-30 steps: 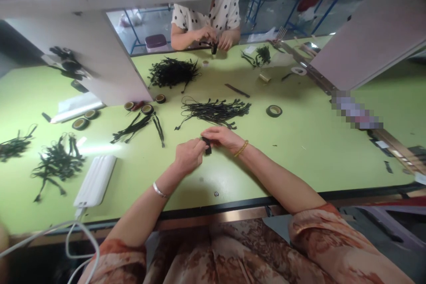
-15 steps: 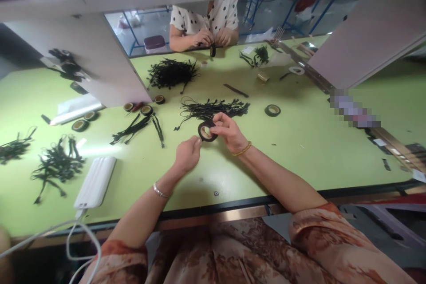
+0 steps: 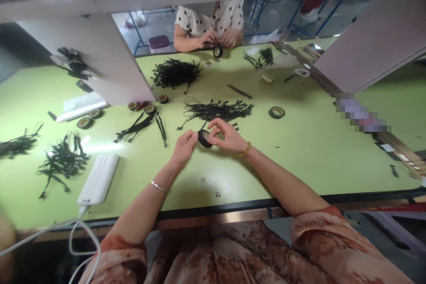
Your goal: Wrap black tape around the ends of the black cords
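Above the green table (image 3: 239, 164), a roll of black tape (image 3: 204, 139) sits between my two hands. My right hand (image 3: 226, 136) is closed on the roll, its fingers at the core hole. With pinched fingertips my left hand (image 3: 184, 144) meets the roll's left edge; what exactly lies in that pinch, perhaps a tape end or a thin cable, is too small to tell. Just beyond the hands lies a bundle of thin black cables (image 3: 218, 110) with small connectors.
Across the table a co-worker's hands (image 3: 219, 37) hold another tape roll (image 3: 218, 51). A big cable pile (image 3: 176, 72), a loose tape roll (image 3: 277, 112), a white power bank (image 3: 99, 179) with its cable and several more cable bundles lie around. An upright panel (image 3: 100, 62) stands at left.
The tape roll has turned and tilted between my hands, and my left hand has risen slightly. The co-worker's tape roll has turned to face me. The whole view has shifted a little.
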{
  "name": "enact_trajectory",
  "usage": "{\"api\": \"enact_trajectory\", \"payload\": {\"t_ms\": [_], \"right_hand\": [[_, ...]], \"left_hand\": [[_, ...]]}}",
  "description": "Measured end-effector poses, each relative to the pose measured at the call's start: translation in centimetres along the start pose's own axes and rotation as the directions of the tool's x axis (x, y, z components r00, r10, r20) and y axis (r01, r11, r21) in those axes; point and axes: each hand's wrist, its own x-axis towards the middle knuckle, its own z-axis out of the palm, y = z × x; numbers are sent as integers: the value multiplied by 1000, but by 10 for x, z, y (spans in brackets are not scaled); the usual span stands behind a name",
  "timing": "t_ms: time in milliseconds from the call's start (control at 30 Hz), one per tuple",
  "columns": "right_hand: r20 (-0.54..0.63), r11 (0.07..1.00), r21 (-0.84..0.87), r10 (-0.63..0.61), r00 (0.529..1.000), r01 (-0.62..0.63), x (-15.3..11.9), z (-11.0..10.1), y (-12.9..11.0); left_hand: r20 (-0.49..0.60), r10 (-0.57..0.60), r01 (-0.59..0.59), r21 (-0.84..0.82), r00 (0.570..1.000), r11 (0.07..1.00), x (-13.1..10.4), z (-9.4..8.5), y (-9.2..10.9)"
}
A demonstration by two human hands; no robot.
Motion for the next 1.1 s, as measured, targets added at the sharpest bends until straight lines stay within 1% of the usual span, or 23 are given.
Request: {"api": "enact_trajectory", "payload": {"t_ms": [33, 100, 167, 233, 300, 333, 367, 433, 500, 600, 667, 733, 767, 833, 900, 967, 1100], "right_hand": [[-6, 998, 33, 55, 998, -54, 1, 1, 3], [-28, 978, 129, 171, 985, -166, 5, 3, 7], [-55, 936, 235, 282, 958, -262, 8, 6, 9], [-50, 887, 331, 357, 933, -322, 10, 9, 11], [-29, 841, 409, 399, 916, -354, 11, 12, 11], [-20, 825, 436, 409, 912, -360, 11, 13, 12], [-19, 813, 457, 416, 909, -362, 11, 14, 12], [-27, 786, 497, 437, 899, -367, 11, 15, 13], [-34, 762, 536, 450, 892, -364, 11, 18, 13], [-54, 751, 565, 447, 893, -341, 10, 24, 12], [-74, 750, 566, 459, 885, -342, 9, 27, 10], [-94, 736, 582, 484, 870, -346, 8, 30, 9], [-108, 728, 597, 491, 865, -338, 7, 30, 8], [-153, 714, 634, 492, 857, -297, 7, 29, 6], [-204, 709, 662, 481, 852, -242, 6, 26, 4], [-239, 709, 681, 452, 860, -183, 6, 24, 2], [-284, 729, 680, 357, 890, -75, 5, 25, -1]], "left_hand": [[-15, 65, -62, 120, 998, 991, 0, 0, -1], [-31, 171, -148, 368, 985, 918, -2, 0, -2], [-28, 210, -160, 558, 977, 814, -5, 2, -1], [-2, 207, -151, 679, 978, 718, -7, 3, -1], [44, 221, -176, 760, 974, 625, -9, 4, -1], [78, 250, -213, 791, 965, 573, -9, 3, -2], [120, 290, -260, 816, 950, 517, -9, 3, -2], [206, 379, -358, 847, 902, 392, -8, 1, -3], [275, 438, -412, 874, 856, 258, -8, -1, -3], [351, 446, -429, 899, 823, 85, -8, -1, -5], [410, 427, -458, 889, 806, 10, -9, 1, -6], [461, 390, -491, 871, 797, -26, -12, 5, -6], [472, 364, -496, 868, 803, -31, -13, 7, -6], [453, 296, -469, 883, 841, -21, -16, 11, -4], [399, 219, -411, 911, 891, 14, -18, 14, 0], [335, 153, -348, 935, 930, 69, -19, 16, 5], [190, 76, -200, 963, 979, 180, -19, 18, 13]]}}
